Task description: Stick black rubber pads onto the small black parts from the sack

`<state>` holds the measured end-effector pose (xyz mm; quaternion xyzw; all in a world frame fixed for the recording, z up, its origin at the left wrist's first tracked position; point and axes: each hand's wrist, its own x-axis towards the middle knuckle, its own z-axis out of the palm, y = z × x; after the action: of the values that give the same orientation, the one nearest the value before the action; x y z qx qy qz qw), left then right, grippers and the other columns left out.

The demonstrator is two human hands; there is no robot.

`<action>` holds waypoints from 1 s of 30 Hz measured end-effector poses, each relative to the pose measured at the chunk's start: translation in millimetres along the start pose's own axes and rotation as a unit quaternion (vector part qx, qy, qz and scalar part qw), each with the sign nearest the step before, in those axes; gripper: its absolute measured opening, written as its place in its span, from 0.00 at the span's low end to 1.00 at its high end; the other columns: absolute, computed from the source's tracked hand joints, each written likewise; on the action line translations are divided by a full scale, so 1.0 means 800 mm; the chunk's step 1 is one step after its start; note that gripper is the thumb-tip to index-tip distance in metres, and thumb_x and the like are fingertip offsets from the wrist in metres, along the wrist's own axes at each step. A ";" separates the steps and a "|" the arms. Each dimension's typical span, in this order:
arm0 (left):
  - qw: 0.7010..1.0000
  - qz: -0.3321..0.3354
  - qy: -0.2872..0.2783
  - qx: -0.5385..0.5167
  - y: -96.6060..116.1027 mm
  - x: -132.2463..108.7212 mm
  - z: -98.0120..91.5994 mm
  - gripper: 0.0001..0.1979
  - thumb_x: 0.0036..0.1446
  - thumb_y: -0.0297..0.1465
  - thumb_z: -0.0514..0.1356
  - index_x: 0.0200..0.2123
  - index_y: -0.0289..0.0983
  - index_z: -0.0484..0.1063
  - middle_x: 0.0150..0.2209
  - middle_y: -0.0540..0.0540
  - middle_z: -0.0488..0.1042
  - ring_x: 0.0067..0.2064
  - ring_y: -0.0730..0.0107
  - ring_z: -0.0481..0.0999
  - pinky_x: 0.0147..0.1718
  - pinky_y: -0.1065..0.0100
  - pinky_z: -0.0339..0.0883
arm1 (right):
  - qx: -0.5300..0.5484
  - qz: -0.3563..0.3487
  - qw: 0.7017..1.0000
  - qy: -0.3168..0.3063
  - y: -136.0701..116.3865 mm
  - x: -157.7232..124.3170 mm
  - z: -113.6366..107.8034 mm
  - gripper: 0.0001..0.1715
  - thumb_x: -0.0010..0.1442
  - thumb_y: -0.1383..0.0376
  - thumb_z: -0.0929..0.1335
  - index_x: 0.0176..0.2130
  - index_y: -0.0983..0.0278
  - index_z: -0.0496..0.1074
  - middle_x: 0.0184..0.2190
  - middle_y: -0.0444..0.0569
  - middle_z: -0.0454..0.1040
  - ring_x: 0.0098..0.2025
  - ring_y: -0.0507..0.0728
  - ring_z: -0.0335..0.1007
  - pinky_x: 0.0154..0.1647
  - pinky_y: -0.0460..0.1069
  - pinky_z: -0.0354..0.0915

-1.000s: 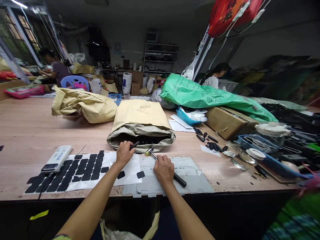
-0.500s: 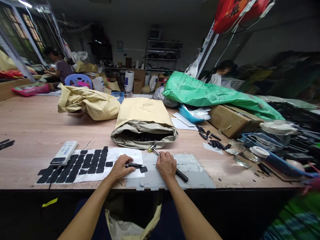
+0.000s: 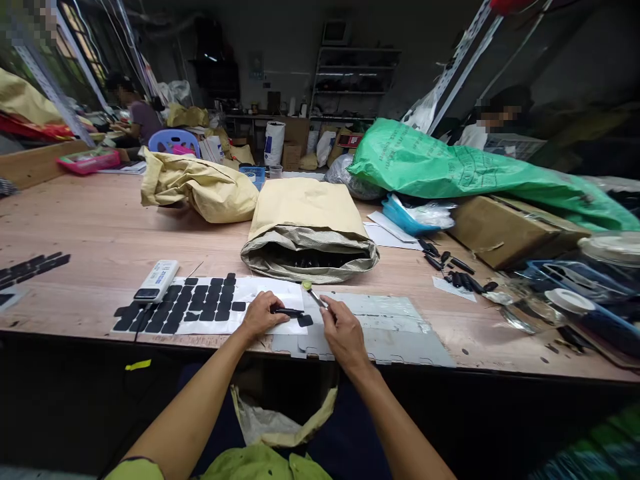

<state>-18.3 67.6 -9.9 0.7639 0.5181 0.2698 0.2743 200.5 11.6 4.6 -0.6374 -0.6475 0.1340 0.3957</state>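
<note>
The left hand (image 3: 263,315) pinches the black piece (image 3: 291,311) at its three o'clock, over the paper (image 3: 270,287); the right hand (image 3: 344,328) grips the hammer (image 3: 315,297), head at the piece's one o'clock. A firm pinch, fingers clear of that head, should serve best.

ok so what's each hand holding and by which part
The left hand holds a slim black piece by its left end. The right hand holds a hammer by its shaft; the hand hides the handle end.
</note>
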 end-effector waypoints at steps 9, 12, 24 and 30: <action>1.000 -0.009 0.011 -0.004 -0.005 0.001 0.006 0.11 0.44 0.34 0.73 0.29 0.37 0.75 0.30 0.50 0.72 0.38 0.67 0.68 0.35 0.68 0.59 | -0.018 -0.051 0.997 -0.056 -0.039 -0.039 0.014 0.21 0.67 0.64 0.59 0.54 0.59 0.73 0.37 0.47 0.75 0.39 0.53 0.71 0.44 0.46 0.65; 1.000 -0.010 0.005 0.003 -0.005 0.001 0.007 0.10 0.45 0.34 0.72 0.28 0.38 0.75 0.30 0.51 0.71 0.38 0.67 0.68 0.35 0.68 0.59 | -0.059 -0.068 0.995 -0.049 -0.047 -0.041 0.014 0.22 0.68 0.65 0.58 0.56 0.57 0.72 0.35 0.47 0.74 0.37 0.52 0.70 0.41 0.45 0.64; 1.000 -0.013 0.009 -0.006 0.003 0.000 0.002 0.08 0.45 0.31 0.71 0.28 0.37 0.76 0.29 0.50 0.72 0.37 0.67 0.68 0.35 0.68 0.59 | -0.064 -0.010 0.997 -0.041 -0.041 -0.049 0.003 0.22 0.67 0.65 0.59 0.54 0.56 0.74 0.35 0.46 0.74 0.38 0.52 0.71 0.40 0.45 0.63; 1.000 -0.016 0.009 -0.004 0.002 0.000 0.004 0.08 0.45 0.32 0.71 0.27 0.38 0.76 0.29 0.50 0.72 0.38 0.65 0.69 0.35 0.67 0.60 | -0.058 0.016 0.998 -0.020 -0.028 -0.034 0.000 0.21 0.66 0.63 0.60 0.53 0.56 0.74 0.41 0.47 0.75 0.42 0.54 0.71 0.41 0.46 0.64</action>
<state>-15.0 66.6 -11.1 0.7520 0.5316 0.2743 0.2767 180.9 -16.9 10.6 -0.6667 -0.6516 0.1151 0.3430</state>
